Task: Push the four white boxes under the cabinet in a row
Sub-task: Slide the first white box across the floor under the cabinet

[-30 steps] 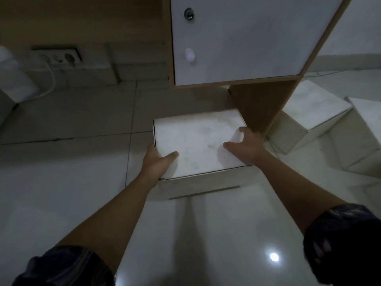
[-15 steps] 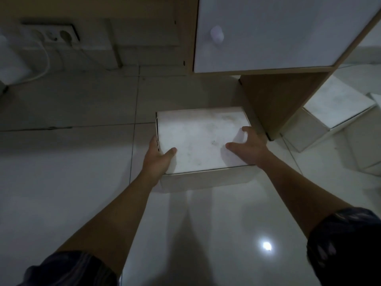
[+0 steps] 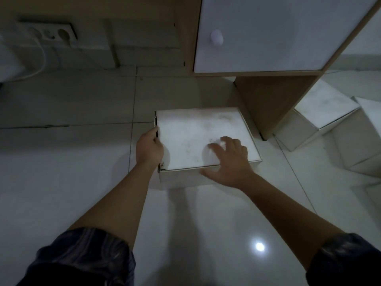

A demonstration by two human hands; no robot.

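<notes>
Three white boxes showed in my head view, all on the tiled floor (image 3: 61, 172). Nearest to me sat the white box (image 3: 198, 133) I was working, lying flat just in front of the cabinet (image 3: 268, 34), its far right corner close to the cabinet's wooden side panel (image 3: 272, 100) but not yet underneath. My left hand (image 3: 148, 149) was pressed against the box's left side near the front corner, fingers curled around the edge. My right hand (image 3: 228, 162) lay open, its fingers spread on the lid near the front edge, with the thumb down over the front face; it was blurred, so I could not tell how firmly it pressed. Neither hand closed around anything. To the right of the side panel a second box (image 3: 317, 116) stood at an angle, and a third box (image 3: 369, 137) lay just beside it at the frame's edge. Against the wall at the far left I saw a socket strip (image 3: 51, 34) with a white cable (image 3: 39, 65).
</notes>
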